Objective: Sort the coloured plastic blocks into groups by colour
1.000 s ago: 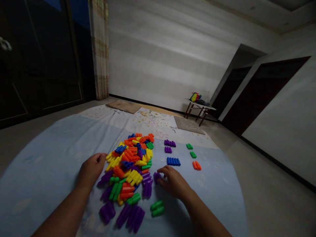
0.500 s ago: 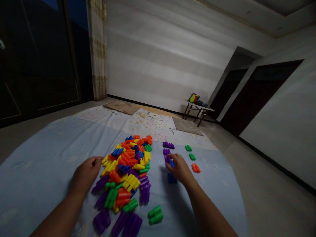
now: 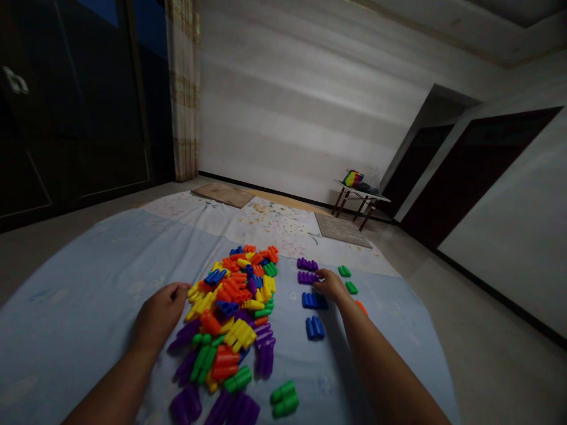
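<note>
Colourful plastic pieces lie in a heap (image 3: 230, 295) at the middle of the cloth. My left hand (image 3: 166, 307) rests beside the heap's left edge, fingers curled; whether it holds anything is hidden. To the right of the heap, my right hand (image 3: 331, 285) pinches the right end of a purple piece (image 3: 306, 277). Another purple piece (image 3: 307, 264) lies just beyond it. Nearer me are a blue piece (image 3: 313, 300) and a second blue piece (image 3: 315, 327).
Green pieces (image 3: 344, 271) and an orange piece (image 3: 362, 307), partly behind my right wrist, lie further right. A green piece (image 3: 284, 399) sits near the front. Two flat boards (image 3: 224, 194) lie at the far edge of the cloth (image 3: 110, 265).
My right hand has moved slightly away from me and right, uncovering the blue pieces. The purple piece under it now lies lined up behind them. The camera view has shifted slightly.
</note>
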`<control>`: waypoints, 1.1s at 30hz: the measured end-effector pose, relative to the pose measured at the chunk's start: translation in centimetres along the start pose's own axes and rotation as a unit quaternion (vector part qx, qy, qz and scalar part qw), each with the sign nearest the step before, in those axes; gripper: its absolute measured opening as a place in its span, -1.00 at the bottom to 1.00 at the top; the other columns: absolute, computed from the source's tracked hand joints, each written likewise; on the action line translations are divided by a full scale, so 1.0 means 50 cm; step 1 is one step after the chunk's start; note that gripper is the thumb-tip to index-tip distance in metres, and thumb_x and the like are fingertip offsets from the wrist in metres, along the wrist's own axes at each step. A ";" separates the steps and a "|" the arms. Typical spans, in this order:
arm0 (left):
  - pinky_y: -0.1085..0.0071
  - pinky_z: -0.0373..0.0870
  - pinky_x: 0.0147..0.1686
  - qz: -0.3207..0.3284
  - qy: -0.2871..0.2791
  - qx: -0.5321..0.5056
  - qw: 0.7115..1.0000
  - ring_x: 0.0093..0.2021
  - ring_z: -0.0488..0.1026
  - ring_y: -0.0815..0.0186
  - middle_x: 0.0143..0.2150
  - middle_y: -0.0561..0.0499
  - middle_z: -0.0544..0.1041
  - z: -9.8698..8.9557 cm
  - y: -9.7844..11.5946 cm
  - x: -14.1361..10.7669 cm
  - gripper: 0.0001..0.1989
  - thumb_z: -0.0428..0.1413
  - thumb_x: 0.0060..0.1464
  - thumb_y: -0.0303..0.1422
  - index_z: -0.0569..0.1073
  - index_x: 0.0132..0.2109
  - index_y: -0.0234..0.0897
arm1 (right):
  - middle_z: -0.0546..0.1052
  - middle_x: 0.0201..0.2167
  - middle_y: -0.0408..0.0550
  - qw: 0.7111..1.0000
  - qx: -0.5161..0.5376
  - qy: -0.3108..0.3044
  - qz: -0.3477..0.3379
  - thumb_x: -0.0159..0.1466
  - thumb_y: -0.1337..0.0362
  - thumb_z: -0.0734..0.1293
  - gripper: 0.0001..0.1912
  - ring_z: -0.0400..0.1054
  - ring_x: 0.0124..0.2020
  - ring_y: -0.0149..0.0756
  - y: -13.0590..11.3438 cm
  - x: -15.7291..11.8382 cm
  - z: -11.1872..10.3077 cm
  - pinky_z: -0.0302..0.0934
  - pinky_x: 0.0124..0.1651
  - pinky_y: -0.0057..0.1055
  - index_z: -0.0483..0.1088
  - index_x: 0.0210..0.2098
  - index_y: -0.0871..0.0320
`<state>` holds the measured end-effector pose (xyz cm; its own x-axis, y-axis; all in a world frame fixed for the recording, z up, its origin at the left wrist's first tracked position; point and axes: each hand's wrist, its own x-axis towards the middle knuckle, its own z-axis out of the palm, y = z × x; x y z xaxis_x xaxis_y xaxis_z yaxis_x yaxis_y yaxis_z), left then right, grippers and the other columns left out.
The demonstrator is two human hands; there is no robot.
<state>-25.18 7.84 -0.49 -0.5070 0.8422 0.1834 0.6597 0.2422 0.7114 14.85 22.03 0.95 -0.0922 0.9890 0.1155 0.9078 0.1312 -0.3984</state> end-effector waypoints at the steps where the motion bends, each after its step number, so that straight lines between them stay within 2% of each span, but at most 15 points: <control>1: 0.46 0.31 -0.26 -0.001 -0.001 0.002 1.000 -0.21 0.47 0.25 -0.23 -0.02 0.57 0.001 0.000 0.000 -0.64 -0.13 0.03 -0.18 0.50 -0.26 -0.23 | 0.52 -0.21 -0.04 1.000 0.006 -0.003 -0.001 0.02 0.36 0.33 -0.60 0.40 -0.18 -0.26 0.002 0.001 0.001 0.21 -0.14 -0.46 0.42 -0.10 0.18; 6: 0.46 0.31 -0.23 0.013 0.007 0.010 1.000 -0.18 0.46 0.24 -0.21 -0.04 0.56 0.004 0.000 0.002 -0.62 -0.14 0.04 -0.18 0.50 -0.24 -0.24 | 0.50 -0.16 0.02 0.999 0.031 0.012 -0.011 0.10 0.38 0.26 -0.61 0.40 -0.20 -0.28 -0.009 -0.020 -0.013 0.23 -0.13 -0.43 0.38 -0.06 0.22; 10: 0.46 0.32 -0.24 0.017 0.007 0.015 1.000 -0.18 0.47 0.23 -0.20 -0.06 0.57 0.002 0.004 -0.001 -0.61 -0.14 0.03 -0.18 0.50 -0.23 -0.26 | 0.46 -0.11 0.01 0.996 0.064 0.024 -0.059 0.16 0.32 0.24 -0.64 0.38 -0.20 -0.33 -0.063 -0.079 -0.028 0.22 -0.11 -0.43 0.35 -0.03 0.20; 12: 0.46 0.32 -0.25 0.017 0.007 0.019 1.000 -0.18 0.47 0.24 -0.20 -0.06 0.57 0.001 0.005 -0.003 -0.61 -0.14 0.03 -0.18 0.50 -0.23 -0.27 | 0.48 -0.17 -0.04 0.987 0.105 -0.002 -0.119 0.16 0.30 0.25 -0.69 0.39 -0.25 -0.36 -0.104 -0.122 -0.033 0.24 -0.17 -0.45 0.38 -0.08 0.17; 15: 0.47 0.32 -0.27 0.019 0.011 0.024 0.999 -0.20 0.47 0.25 -0.22 -0.05 0.57 0.000 0.006 -0.005 -0.61 -0.14 0.04 -0.18 0.50 -0.23 -0.26 | 0.51 -0.28 -0.09 0.964 0.133 -0.083 -0.213 0.17 0.27 0.27 -0.76 0.38 -0.35 -0.39 -0.169 -0.189 -0.036 0.23 -0.25 -0.46 0.41 -0.16 0.14; 17: 0.48 0.32 -0.29 0.018 0.014 0.026 0.999 -0.21 0.48 0.26 -0.23 -0.03 0.58 0.000 0.006 -0.005 -0.61 -0.14 0.04 -0.18 0.51 -0.23 -0.25 | 0.50 -0.33 -0.10 0.961 0.101 -0.116 -0.228 0.19 0.24 0.27 -0.80 0.37 -0.37 -0.40 -0.207 -0.223 -0.032 0.20 -0.29 -0.49 0.42 -0.21 0.13; 19: 0.49 0.32 -0.29 0.018 0.014 0.026 0.999 -0.21 0.47 0.26 -0.23 -0.03 0.57 -0.001 0.006 -0.005 -0.62 -0.14 0.04 -0.19 0.51 -0.23 -0.24 | 0.50 -0.34 -0.09 0.968 0.052 -0.116 -0.217 0.19 0.15 0.27 -0.79 0.37 -0.34 -0.36 -0.235 -0.243 -0.023 0.16 -0.29 -0.48 0.43 -0.27 0.12; 24: 0.48 0.31 -0.26 0.023 0.008 0.025 0.999 -0.20 0.47 0.25 -0.23 -0.05 0.57 0.000 0.004 -0.004 -0.60 -0.15 0.05 -0.17 0.51 -0.24 -0.27 | 0.49 -0.28 -0.06 0.972 -0.036 -0.131 -0.191 0.07 -0.03 0.33 -0.63 0.37 -0.28 -0.26 -0.263 -0.248 0.001 0.12 -0.32 -0.45 0.41 -0.28 0.10; 29: 0.47 0.31 -0.26 0.024 0.007 0.014 1.000 -0.20 0.46 0.25 -0.23 -0.05 0.56 0.003 -0.002 -0.003 -0.60 -0.15 0.05 -0.16 0.50 -0.23 -0.27 | 0.49 -0.27 -0.10 0.958 -0.044 -0.192 -0.210 -0.01 0.01 0.38 -0.63 0.37 -0.29 -0.27 -0.261 -0.242 -0.007 0.10 -0.36 -0.47 0.40 -0.27 0.06; 33: 0.46 0.31 -0.26 0.022 0.002 0.016 1.000 -0.19 0.46 0.24 -0.21 -0.06 0.56 0.003 -0.003 -0.002 -0.60 -0.16 0.06 -0.16 0.50 -0.23 -0.26 | 0.49 -0.25 -0.07 0.955 -0.049 -0.193 -0.218 -0.02 0.06 0.38 -0.58 0.36 -0.25 -0.23 -0.265 -0.252 -0.015 0.14 -0.30 -0.43 0.39 -0.18 0.06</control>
<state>-25.17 7.79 -0.72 -0.4795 0.8502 0.2172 0.6993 0.2207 0.6799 4.29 7.77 5.44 -0.5977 0.7955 -0.1000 0.7807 0.5490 -0.2986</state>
